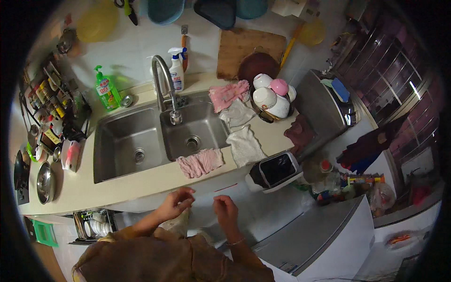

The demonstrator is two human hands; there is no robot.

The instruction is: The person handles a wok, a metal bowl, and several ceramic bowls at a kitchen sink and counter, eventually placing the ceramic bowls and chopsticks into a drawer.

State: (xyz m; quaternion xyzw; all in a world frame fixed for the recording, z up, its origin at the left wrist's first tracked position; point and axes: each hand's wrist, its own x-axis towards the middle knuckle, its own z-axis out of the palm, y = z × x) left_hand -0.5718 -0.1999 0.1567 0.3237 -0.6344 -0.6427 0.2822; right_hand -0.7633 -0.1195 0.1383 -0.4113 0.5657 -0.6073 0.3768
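Observation:
My left hand (177,203) hovers in front of the counter edge, fingers bent, a gap between thumb and fingers, and nothing seen in it. Beside it, my right hand (226,210) is loosely curled; its palm is hidden. Both are apart from the counter. A pink cloth (201,163) drapes over the front rim of the double steel sink (127,171). Right of the basins lie a white cloth (245,146), a greyish cloth (237,113) and a patterned pink cloth (229,94). A thin red strip (225,188) shows near my right hand, unclear in kind.
A curved faucet (162,77) rises behind the sink. Green dish soap (106,91) and a spray bottle (177,72) stand at the back. Stacked bowls (266,97) sit right. An open-topped bin (278,171) hangs at the counter front. A dish drawer (93,225) stands pulled out lower left.

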